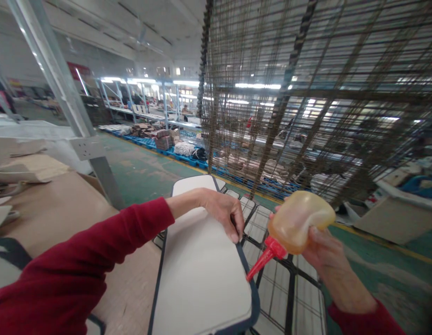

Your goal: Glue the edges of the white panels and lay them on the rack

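A pale flat panel with rounded corners and a dark edge strip (205, 265) lies in front of me. My left hand (225, 211) reaches over it, fingers pinched together at its right edge; the edge strip is between or under the fingertips. My right hand (322, 246) is wrapped round a soft yellowish squeeze bottle (300, 221), tipped downward. The bottle's red nozzle (266, 256) points down to the left, its tip at the panel's right edge, below my left hand. Part of the right hand's fingers is hidden behind the bottle.
Wire racks (317, 93) rise at the upper right. Similar pale panels (272, 288) lie on a rack below right. A brown table (72, 200) with scraps stands left, beside a metal post (62, 74). Blue pallets (146, 142) with stacked goods line the floor behind.
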Demonstrator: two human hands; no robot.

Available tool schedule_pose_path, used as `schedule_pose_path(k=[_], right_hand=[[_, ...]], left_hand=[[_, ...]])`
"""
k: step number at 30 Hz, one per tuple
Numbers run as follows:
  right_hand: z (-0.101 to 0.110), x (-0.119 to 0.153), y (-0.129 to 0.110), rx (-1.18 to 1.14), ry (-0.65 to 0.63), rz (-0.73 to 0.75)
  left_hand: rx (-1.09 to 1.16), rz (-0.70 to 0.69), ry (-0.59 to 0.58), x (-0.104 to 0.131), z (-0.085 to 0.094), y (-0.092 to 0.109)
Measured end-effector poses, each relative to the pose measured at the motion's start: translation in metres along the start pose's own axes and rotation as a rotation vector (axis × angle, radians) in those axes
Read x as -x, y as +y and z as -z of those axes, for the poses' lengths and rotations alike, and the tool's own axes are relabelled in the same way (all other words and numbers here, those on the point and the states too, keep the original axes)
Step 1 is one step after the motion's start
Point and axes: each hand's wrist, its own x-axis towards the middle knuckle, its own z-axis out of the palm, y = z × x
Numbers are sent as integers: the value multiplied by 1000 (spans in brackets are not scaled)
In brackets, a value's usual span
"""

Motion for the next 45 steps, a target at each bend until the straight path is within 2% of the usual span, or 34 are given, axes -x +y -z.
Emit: schedule_pose_path(k=[7,14,25,37,41,45], right_hand=[[2,4,-2,39,0,44],[9,12,5,-49,-35,2],[-12,21,-8,47,71,61],[-1,32,4,2,166,162],[-1,38,5,26,257,258],[-1,44,6,34,340,263]], left_hand=[[17,7,11,1,-2,0],[9,-7,45,7,-6,-1],[23,10,149,22,-11,-2],[-14,51,282,46,-14,-6],[-56,69,387,54,-17,-11],[-95,87,439,61,-20,-16]])
